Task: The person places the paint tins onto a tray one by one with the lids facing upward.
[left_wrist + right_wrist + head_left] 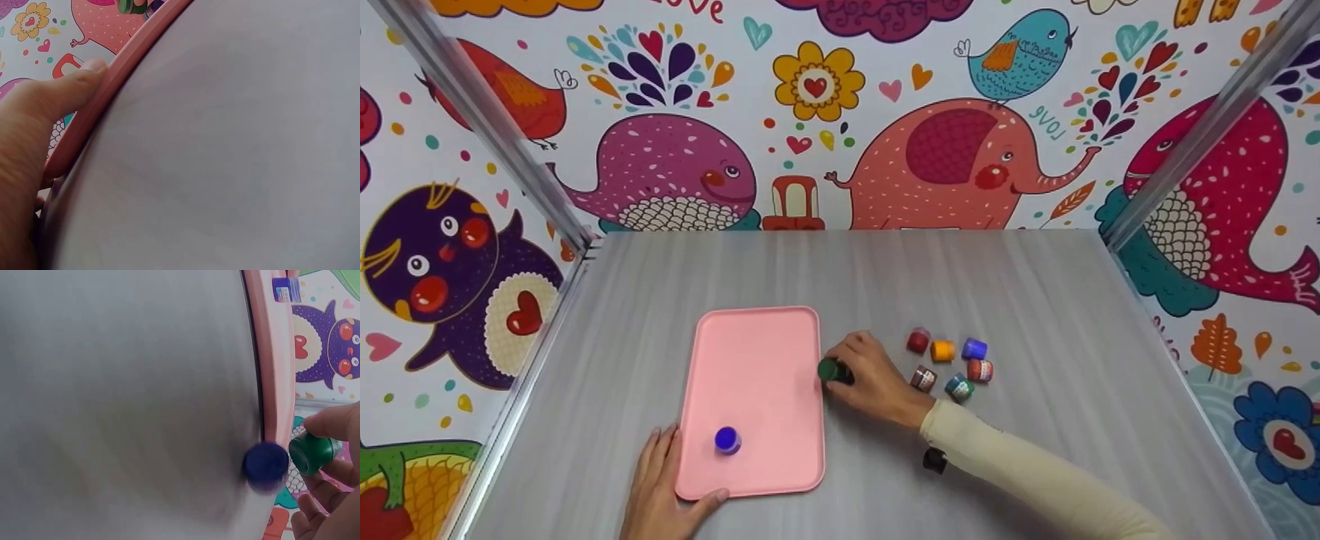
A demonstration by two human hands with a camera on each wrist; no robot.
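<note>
My left hand (664,487) rests at the near left corner of a pink tray (757,360). Its fingers lie straight along the left edge, and its thumb touches the near rim. On the tray stands a small blue paint jar (727,440). Beside the right rim, my right hand (874,379) pinches a green paint jar (312,453) between thumb and fingers, its green lid (830,370) turned toward the tray. In the right wrist view, a jar with a dark blue lid (266,458) appears just beside the green one, near the tray rim; in the head view the right hand hides it.
Right of my right hand, several small paint jars sit in a loose group: dark red (918,340), orange (943,350), blue (974,349), red (980,370), teal (960,387) and brown (924,378). Printed walls and metal rails (1185,142) enclose the grey table (870,277).
</note>
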